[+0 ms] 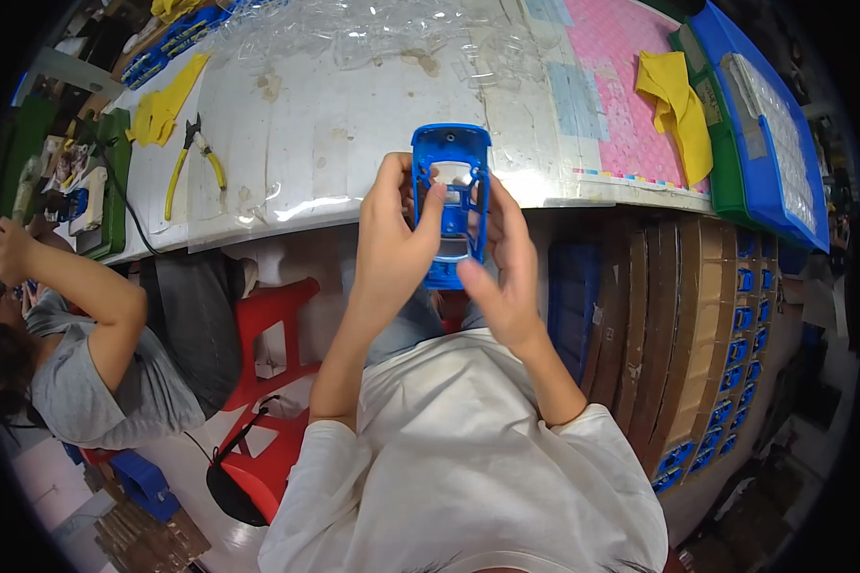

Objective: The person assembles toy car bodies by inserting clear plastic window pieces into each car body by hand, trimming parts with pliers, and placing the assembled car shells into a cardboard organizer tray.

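Observation:
Between my two hands I hold a blue toy car body shell, its hollow inside facing me, just past the table's near edge. My left hand grips its left side, with the thumb laid over the inside. On the right side, the fingers of my right hand wrap the shell and the thumb rests near its lower end. Clear window pieces seem to show inside the shell. Yellow-handled cutting pliers lie on the white table to the left.
Clear plastic parts are heaped at the back. Yellow cloths lie at both sides, the right one by a blue bin. Stacked cardboard trays with blue car shells stand at my right. A co-worker sits left, near a red stool.

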A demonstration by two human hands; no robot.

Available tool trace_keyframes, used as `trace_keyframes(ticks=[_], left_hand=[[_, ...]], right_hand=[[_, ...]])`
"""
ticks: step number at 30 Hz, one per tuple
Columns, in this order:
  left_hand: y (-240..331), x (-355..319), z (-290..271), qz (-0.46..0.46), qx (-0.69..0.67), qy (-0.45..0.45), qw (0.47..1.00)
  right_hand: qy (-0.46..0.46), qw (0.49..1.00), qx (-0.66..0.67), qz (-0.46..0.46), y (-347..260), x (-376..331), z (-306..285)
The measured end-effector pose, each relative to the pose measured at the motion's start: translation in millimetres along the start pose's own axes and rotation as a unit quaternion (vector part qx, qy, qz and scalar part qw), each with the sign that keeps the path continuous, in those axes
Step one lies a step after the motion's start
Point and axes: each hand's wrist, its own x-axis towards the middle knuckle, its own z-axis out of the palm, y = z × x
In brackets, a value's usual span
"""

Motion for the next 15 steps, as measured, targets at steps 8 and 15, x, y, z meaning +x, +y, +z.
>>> trace_keyframes(ticks=[8,15], left_hand=[[30.3,-20.2,0.2,0.013,0.045,-0.051,0.998],[39.6,-24.3,0.8,0.044,0.031,-0.004,0.999]], right_hand=[[0.069,0.992,-0.036,0.098,-36.4,12.2,7.7],[0.083,0.99,-0.074,0.085,-42.7,3.5,13.0]])
